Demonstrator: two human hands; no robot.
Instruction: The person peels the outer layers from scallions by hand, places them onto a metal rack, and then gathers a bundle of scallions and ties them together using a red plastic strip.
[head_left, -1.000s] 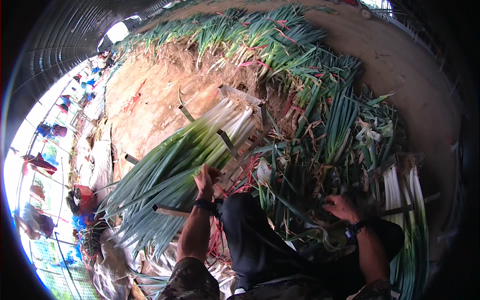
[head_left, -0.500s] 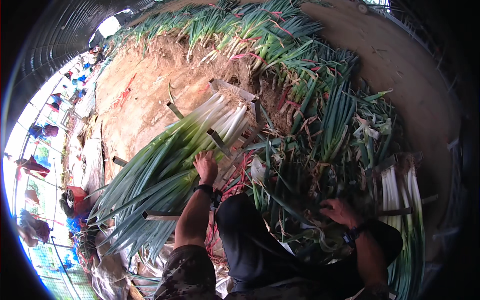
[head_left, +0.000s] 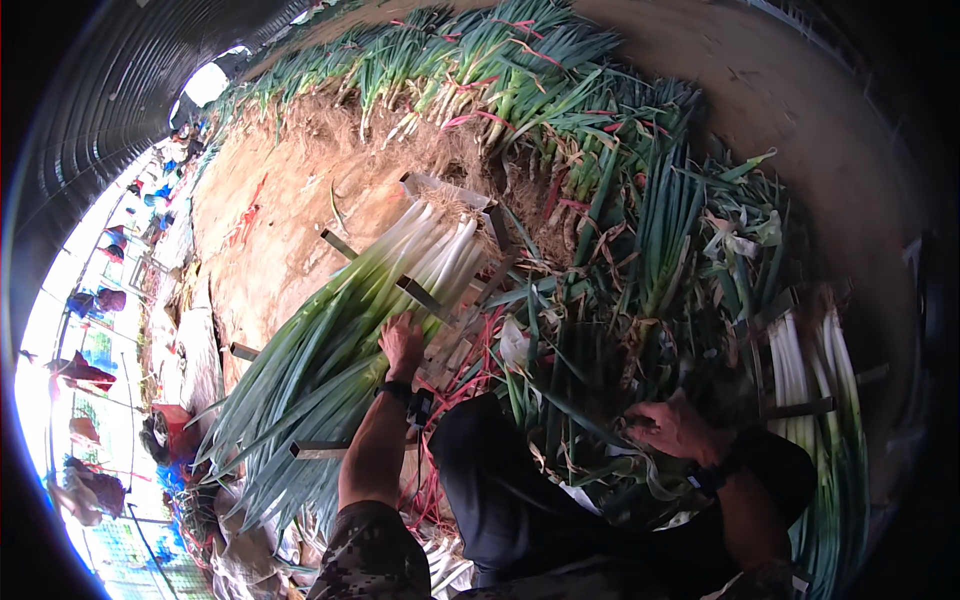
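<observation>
Far left there's a bright open side with dark red and blue cloth-like bits hanging along it, and a red container (head_left: pixel 180 430) sits just inside. Then comes the big bundle of long green onions (head_left: pixel 335 315), lying slantwise across a metal rack (head_left: pixel 425 296): leaves fanned toward the lower left, white stems and hairy roots up at the other end, with short metal posts poking up around it. The left hand (head_left: pixel 402 348) is right on the near edge of that bundle, fingers half bent; can't tell if it's actually gripping any leaves. Dark watch (head_left: pixel 420 406) on that wrist. Bunch of red ties (head_left: pixel 478 360) next to it, and a dark-trousered knee (head_left: pixel 470 435) below. Middle to right is a messy heap of onions and loose leaves (head_left: pixel 590 375). The right hand (head_left: pixel 675 430) is over that stuff, fingers curled in partway, and I can't tell if there's anything in them. Far right, more white-stemmed onions (head_left: pixel 790 365) lie in a second metal rack (head_left: pixel 800 408).
</observation>
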